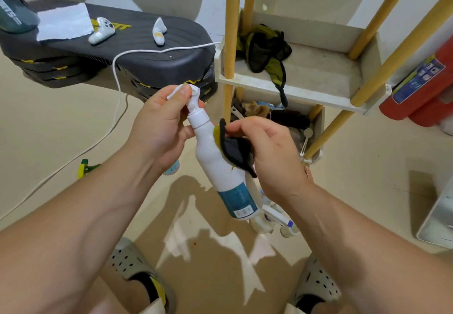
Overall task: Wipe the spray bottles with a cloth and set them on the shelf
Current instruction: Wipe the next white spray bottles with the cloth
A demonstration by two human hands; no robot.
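- The white spray bottle (pixel 215 166) hangs in the air between both hands, tilted, with its spray head up and to the left and its base down and to the right, above the floor (pixel 49 122).
- The left hand (pixel 159 127) grips the bottle's spray head and neck, fingers curled round it and thumb on top.
- The right hand (pixel 269 156) pinches a dark cloth (pixel 235 149) with a yellow edge and presses it against the bottle's shoulder.
- The white shelf (pixel 306 78) with yellow poles stands just behind the hands; a second dark and olive cloth (pixel 264 51) lies on its upper tier.
- The bottle carries a teal label (pixel 239 197) with a barcode below it; its print is too small to read.
- Yellow lettering on the black step platform (pixel 152 53) is partly hidden by a white game controller (pixel 101 30) and cannot be read.
- Red fire extinguishers (pixel 416 93) at the right bear a blue instruction label, also illegible.
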